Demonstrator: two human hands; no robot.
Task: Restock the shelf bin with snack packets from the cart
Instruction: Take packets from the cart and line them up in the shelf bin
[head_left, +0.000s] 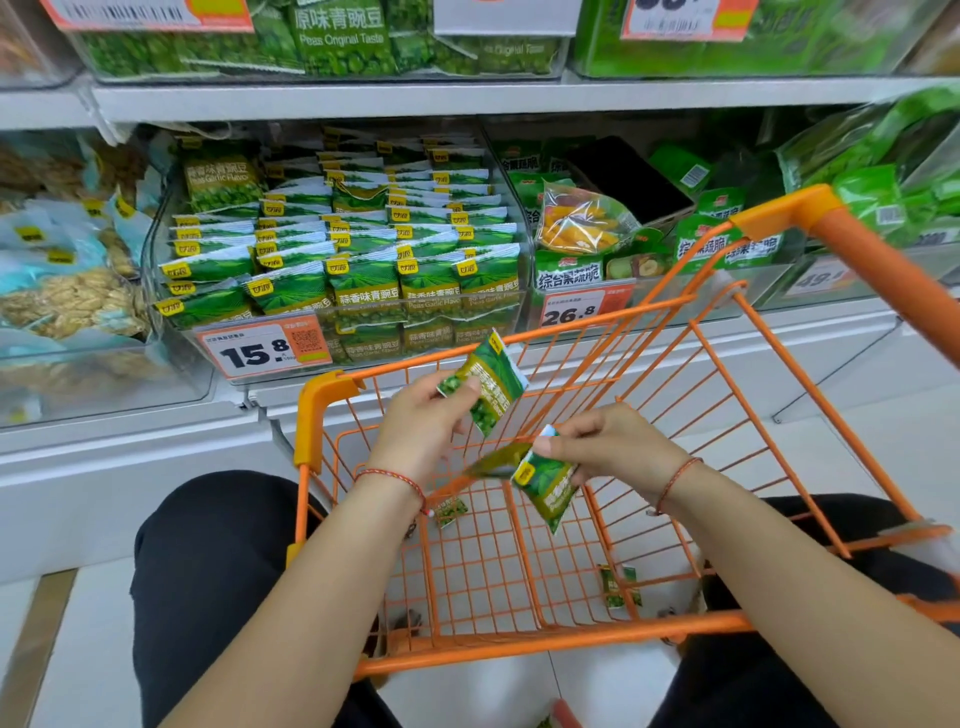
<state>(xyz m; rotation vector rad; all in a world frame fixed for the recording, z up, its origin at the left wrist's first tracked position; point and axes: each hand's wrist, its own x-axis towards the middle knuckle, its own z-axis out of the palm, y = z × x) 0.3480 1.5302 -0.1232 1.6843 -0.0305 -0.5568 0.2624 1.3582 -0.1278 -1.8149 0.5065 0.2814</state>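
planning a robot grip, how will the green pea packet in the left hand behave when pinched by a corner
Probably light: the left hand holds the green pea packet up by fingertips alone. Likely floppy, being a thin sealed pouch, so it may droop. Its glossy film could be slippery.

Upper shelf, top of frame: clear bins of green pea packets (340, 39) marked "Peas Original Taste", with orange-edged price labels (683, 18).
Left of frame: clear bin of pale blue-wrapped snacks (78, 301).
Right of centre: bin of green mixed-vegetable crisp bags (569, 273), one clear bag of yellow-orange pieces (582, 221) lying on top, price tag "26.8" (574, 309) on its front.
Far right: further green bags (878, 197), blurred.
Bottom: white tiled floor (78, 649).
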